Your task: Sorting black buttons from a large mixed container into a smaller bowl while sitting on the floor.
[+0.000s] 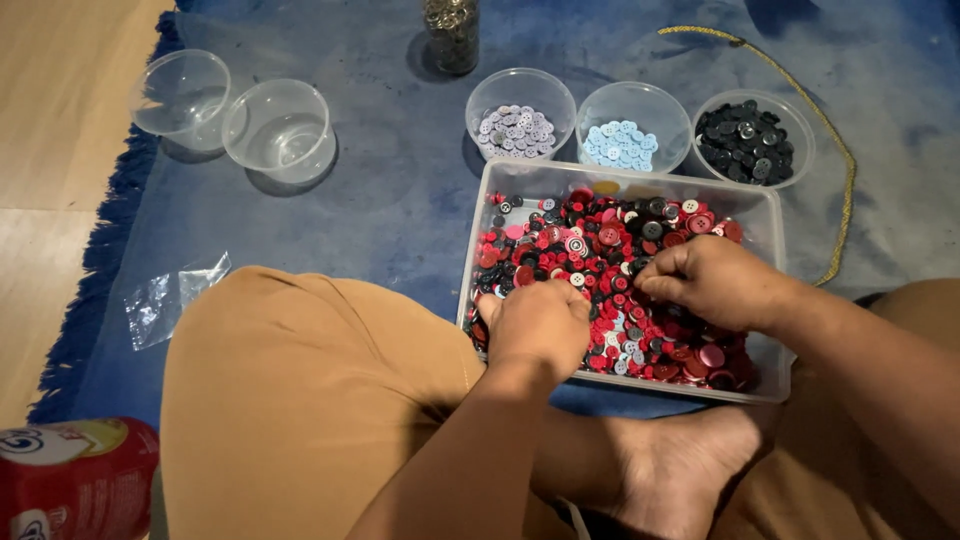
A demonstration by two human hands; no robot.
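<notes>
A clear rectangular tray (772, 212) full of mixed red, black, pink and white buttons (600, 245) lies on a blue rug in front of me. My left hand (540, 325) rests knuckles-up in the tray's near left part, fingers curled into the buttons. My right hand (712, 282) is over the right half, fingertips pinched among the buttons; what they pinch is hidden. Behind the tray stand three round clear bowls: one of grey buttons (516, 130), one of light blue buttons (620, 143), one of black buttons (745, 142).
Two empty clear bowls (278, 128) sit at the back left, a glass jar (451, 35) at the back. A clear plastic bag (170, 297) lies left; a red can (75, 480) stands at bottom left. A yellow cord (838, 150) curves right. My crossed legs and bare foot (680, 470) fill the foreground.
</notes>
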